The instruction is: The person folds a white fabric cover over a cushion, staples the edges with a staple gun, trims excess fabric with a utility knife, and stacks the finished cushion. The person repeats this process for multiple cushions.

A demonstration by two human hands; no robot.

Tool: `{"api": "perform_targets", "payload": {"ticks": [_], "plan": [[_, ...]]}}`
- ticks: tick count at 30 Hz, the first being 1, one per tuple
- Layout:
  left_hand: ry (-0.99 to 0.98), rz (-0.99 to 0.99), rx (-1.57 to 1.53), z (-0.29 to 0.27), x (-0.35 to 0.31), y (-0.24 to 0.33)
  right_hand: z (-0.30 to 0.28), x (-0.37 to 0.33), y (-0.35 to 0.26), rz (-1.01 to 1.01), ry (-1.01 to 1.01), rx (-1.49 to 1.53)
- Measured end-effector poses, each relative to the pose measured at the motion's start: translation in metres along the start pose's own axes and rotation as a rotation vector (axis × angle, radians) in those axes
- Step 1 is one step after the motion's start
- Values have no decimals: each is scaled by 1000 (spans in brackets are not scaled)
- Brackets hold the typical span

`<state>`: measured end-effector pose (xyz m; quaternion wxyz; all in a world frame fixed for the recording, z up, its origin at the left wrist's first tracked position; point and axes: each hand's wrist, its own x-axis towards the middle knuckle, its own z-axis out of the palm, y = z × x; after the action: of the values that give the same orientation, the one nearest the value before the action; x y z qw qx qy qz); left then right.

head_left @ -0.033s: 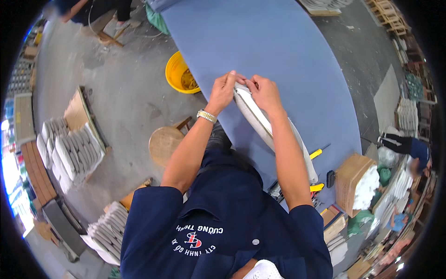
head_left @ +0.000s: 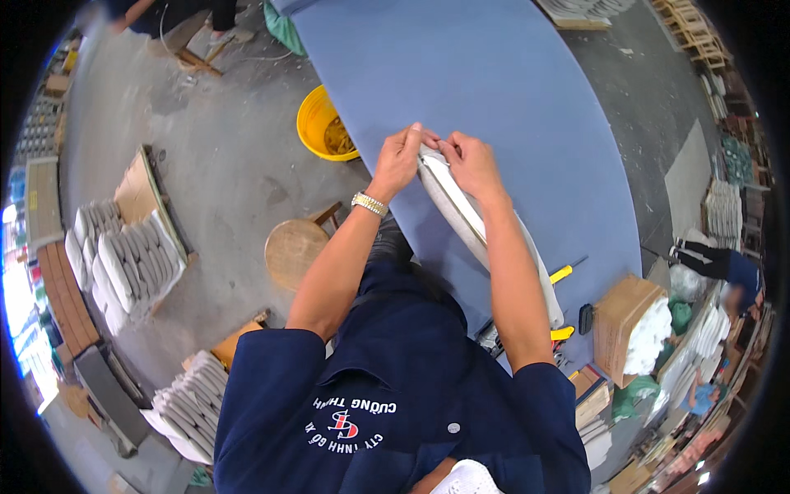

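On the blue-covered table (head_left: 461, 74) a long, slim grey cushion (head_left: 459, 221) stands on edge, a white strip showing along its upper side. My left hand (head_left: 398, 158) is closed on the cushion's far end, fingers bunched at the corner fabric. Right beside it, my right hand (head_left: 475, 169) pinches the same end with thumb and fingers. The fingertips of both hands nearly meet there, and what lies between them is too small to make out. My right forearm hides part of the cushion's nearer half.
Yellow-handled tools (head_left: 562, 274) lie on the table near my right arm, beside a small black object (head_left: 585, 319). A cardboard box (head_left: 619, 329) stands right. Left of the table are a yellow bucket (head_left: 309, 123), a round wooden stool (head_left: 295, 253) and stacked cushions (head_left: 136, 263). People are at work farther off.
The whole view has shifted very slightly. Both hands keep the same grip at the cushion's far end.
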<state>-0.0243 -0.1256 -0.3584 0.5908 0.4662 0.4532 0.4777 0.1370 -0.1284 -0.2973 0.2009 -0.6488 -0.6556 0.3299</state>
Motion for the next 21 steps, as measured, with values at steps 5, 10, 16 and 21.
{"api": "perform_targets", "payload": {"ticks": [5, 10, 16, 21], "plan": [[36, -5, 92, -7, 6, 11, -9, -5, -17, -4, -23, 203], [9, -29, 91, -4, 22, 8, -32, -26, -23, -323, 100, -49], [8, -29, 86, -3, 26, 2, -27, -8, -8, -274, 12, -60], [15, -28, 50, -8, 18, 7, -9, -7, -12, -265, 88, -73]]}}
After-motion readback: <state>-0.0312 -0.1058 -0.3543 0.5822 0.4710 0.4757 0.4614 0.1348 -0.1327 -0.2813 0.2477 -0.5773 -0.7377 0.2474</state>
